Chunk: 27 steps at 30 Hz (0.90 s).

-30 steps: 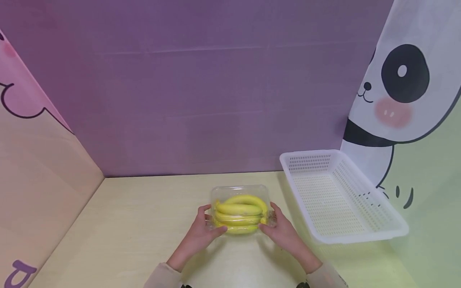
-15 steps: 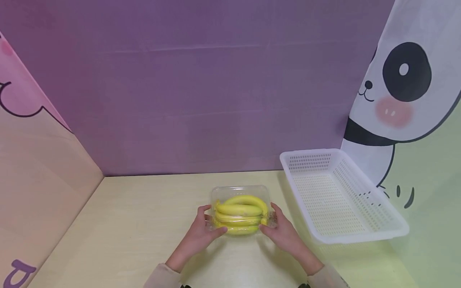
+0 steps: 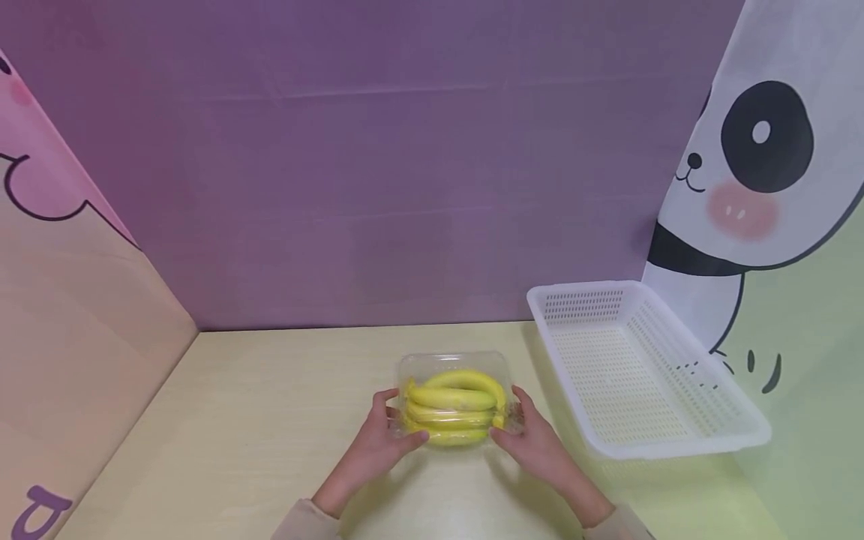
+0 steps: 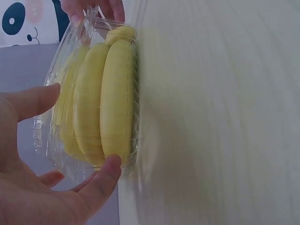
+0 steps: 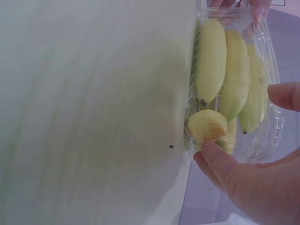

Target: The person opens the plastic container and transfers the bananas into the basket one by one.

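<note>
While both arms are stretched out over the pale wooden table (image 3: 270, 420), a clear plastic box (image 3: 454, 361) is held between two hands. Its left end is gripped by the left hand (image 3: 378, 444), and its right end is gripped by the right hand (image 3: 533, 444). On each hand the thumb is pressed to the near side of the box, and the other fingers are bent round the end. Yellow bananas (image 3: 455, 399) are packed inside, and they are seen through the plastic. Some of them are tipped with black, as is shown close up in the right wrist view. The box is placed near the middle of the table, low over the wood, but whether it is fully set down cannot be told. A white plastic basket (image 3: 563, 367) is set to the right of the box, well apart from it, and its walls are dotted with little holes. A tiny black speck (image 5: 171, 146) is seen on the table near the box. The back is closed off by a purple wall (image 3: 405, 187), and a big panda (image 3: 749, 225) is drawn on the right wall. Both wrists are covered up to a point by light sleeves (image 3: 307, 521).
</note>
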Each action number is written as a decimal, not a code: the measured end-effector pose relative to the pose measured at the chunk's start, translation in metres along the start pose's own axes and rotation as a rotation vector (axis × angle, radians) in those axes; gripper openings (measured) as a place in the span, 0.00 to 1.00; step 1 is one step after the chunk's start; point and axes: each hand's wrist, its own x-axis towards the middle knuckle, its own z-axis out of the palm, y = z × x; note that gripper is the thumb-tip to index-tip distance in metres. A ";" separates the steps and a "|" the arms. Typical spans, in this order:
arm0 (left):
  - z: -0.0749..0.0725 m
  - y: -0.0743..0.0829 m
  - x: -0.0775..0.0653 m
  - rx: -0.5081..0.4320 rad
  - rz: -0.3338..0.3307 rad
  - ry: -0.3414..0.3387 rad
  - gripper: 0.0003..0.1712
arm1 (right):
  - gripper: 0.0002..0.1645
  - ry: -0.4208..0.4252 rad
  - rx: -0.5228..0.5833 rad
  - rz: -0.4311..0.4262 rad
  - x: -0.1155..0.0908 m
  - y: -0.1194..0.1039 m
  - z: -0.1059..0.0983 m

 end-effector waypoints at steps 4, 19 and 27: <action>0.000 0.001 -0.002 -0.001 0.012 -0.003 0.52 | 0.53 -0.003 -0.004 0.006 -0.003 0.000 0.000; 0.003 0.001 -0.008 -0.014 0.005 -0.009 0.53 | 0.54 -0.004 0.003 0.014 -0.012 0.000 -0.001; 0.003 0.000 -0.011 0.006 0.009 -0.006 0.53 | 0.54 -0.004 0.003 0.017 -0.016 -0.002 -0.001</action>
